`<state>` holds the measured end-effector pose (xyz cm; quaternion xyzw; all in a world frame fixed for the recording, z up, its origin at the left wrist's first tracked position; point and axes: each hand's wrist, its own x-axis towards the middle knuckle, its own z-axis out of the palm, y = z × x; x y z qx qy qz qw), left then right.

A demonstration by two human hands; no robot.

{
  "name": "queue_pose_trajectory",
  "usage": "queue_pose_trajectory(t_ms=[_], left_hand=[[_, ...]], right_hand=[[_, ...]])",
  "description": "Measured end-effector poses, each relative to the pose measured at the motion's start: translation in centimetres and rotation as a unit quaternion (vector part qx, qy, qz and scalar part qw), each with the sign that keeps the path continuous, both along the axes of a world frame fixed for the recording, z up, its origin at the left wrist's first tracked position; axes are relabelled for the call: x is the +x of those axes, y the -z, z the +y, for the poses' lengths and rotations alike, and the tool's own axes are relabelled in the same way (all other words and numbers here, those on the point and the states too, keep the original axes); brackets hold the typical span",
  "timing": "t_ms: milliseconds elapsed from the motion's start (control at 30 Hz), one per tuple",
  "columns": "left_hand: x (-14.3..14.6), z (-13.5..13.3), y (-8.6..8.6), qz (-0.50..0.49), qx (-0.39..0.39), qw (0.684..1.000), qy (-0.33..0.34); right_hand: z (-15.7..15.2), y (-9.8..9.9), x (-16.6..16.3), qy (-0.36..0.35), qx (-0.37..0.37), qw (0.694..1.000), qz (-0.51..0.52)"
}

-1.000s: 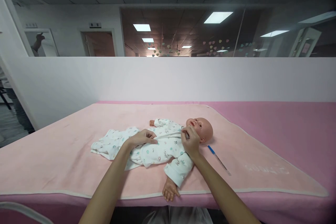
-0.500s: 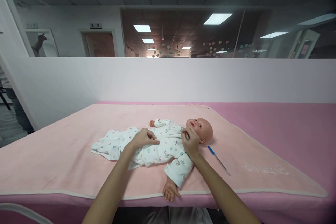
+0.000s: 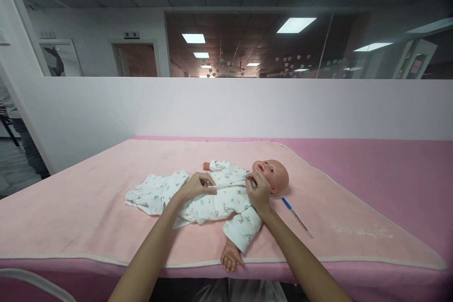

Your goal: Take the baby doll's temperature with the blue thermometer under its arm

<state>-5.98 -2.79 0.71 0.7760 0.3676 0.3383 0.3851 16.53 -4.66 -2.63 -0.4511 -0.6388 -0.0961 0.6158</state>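
A bald baby doll [image 3: 276, 175] lies on its back, its head to the right, in a white printed baby outfit [image 3: 221, 204]. My left hand [image 3: 197, 186] is at the doll's belly, thumb and forefinger on either side of a fold in the front of the outfit. At the neck, just below the chin, my right hand [image 3: 258, 191] pinches the collar edge; its fingers hide the cloth in them. Between both hands the front edge runs nearly straight. One doll hand [image 3: 231, 255] reaches the table's near edge, and the leg part lies flat at the left.
A blue-capped pen [image 3: 297, 217] lies right of the doll on the peach mat [image 3: 81, 212]. The mat covers part of a pink table [image 3: 399, 170]. Behind stands a white partition [image 3: 226, 108]. Another person's leg [image 3: 30, 146] shows at the far left.
My left forefinger has lifted slightly away from the thumb at the belly. My right hand stays at the collar. The whole view has shifted a little.
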Motion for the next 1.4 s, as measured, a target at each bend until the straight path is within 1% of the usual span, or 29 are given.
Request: queue_pose_trajectory(t_ms=[200, 300, 400, 533, 700, 833, 967, 1100, 1233, 1333, 1400], left_hand=[[0.0, 0.0, 0.1, 0.007, 0.01, 1.0, 0.0], [-0.1, 0.0, 0.5, 0.019, 0.008, 0.999, -0.027], [-0.1, -0.1, 0.7, 0.03, 0.022, 0.997, -0.062], [0.0, -0.3, 0.5, 0.054, 0.061, 0.992, -0.097], [0.3, -0.7, 0.0, 0.088, 0.138, 0.983, -0.078], [0.5, -1.1, -0.3, 0.125, 0.178, 0.972, -0.089], [0.7, -1.5, -0.6, 0.133, 0.175, 0.97, -0.102], [1.0, -1.7, -0.7, 0.147, 0.163, 0.971, -0.098], [1.2, -1.6, -0.4, 0.157, 0.195, 0.962, -0.107], [1.1, -1.5, 0.0, 0.144, 0.198, 0.964, -0.102], [0.9, -1.2, 0.0, 0.107, 0.181, 0.973, -0.099]], right_hand=[[0.0, 0.0, 0.0, -0.006, 0.001, 1.0, -0.002], [0.0, 0.0, 0.0, -0.003, -0.002, 1.0, 0.0], [0.0, 0.0, -0.1, -0.001, -0.006, 1.0, 0.002], [0.0, 0.0, -0.1, -0.003, -0.005, 1.0, 0.0], [0.0, 0.0, -0.1, -0.006, -0.003, 1.0, -0.002], [0.0, 0.0, -0.1, -0.007, -0.008, 1.0, -0.003], [0.0, 0.0, -0.1, -0.008, -0.007, 1.0, -0.001], [0.0, -0.1, -0.1, -0.009, -0.006, 1.0, -0.001], [-0.1, -0.1, -0.1, -0.008, -0.002, 1.0, -0.004], [-0.2, 0.0, 0.0, -0.006, -0.003, 1.0, -0.007], [-0.1, 0.0, 0.0, 0.001, -0.001, 1.0, -0.011]])
